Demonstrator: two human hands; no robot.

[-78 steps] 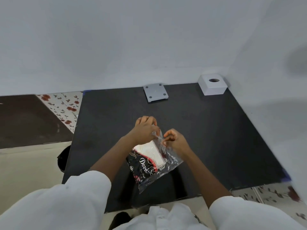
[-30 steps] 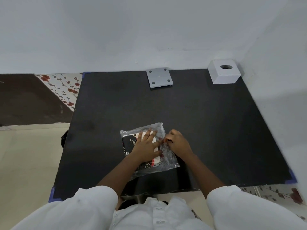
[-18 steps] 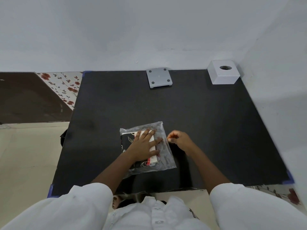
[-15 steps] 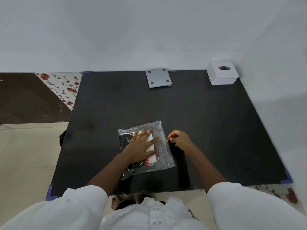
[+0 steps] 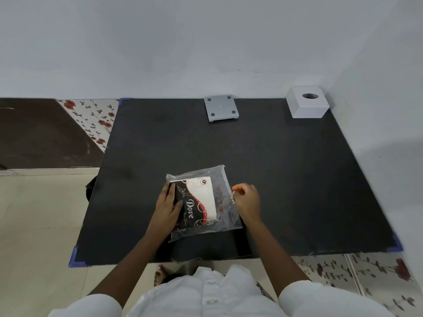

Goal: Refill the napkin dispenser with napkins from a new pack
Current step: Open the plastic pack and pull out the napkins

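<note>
Black bench (image 5: 286, 179) against white walls; napkin pack (image 5: 202, 202) lies flat at centre frame. Left hand (image 5: 167, 208) rests open, flat on pack's left side. Right hand (image 5: 247, 200) pinches its right plastic edge. White dispenser (image 5: 306, 105) upper right, grey plate (image 5: 220, 108) top centre.

Napkin pack (image 5: 201, 202): clear plastic bag lying flat on the black table (image 5: 286, 179), near-centre, rotated slightly clockwise. Inside, a white napkin stack with a black-and-red printed wrap reading "Dove"; stack sits toward the pack's left side, so the right strip of the bag is loose, see-through film. Far edge of the bag is wrinkled; whether it is sealed or opened can't be told.

Dispenser (image 5: 307, 101): white box with a round hole in its top, upright at the far right corner of the table, well apart from the pack.

Grey square plate (image 5: 220, 108) with four dark dots at its corners, flat at the far edge, centre.
</note>
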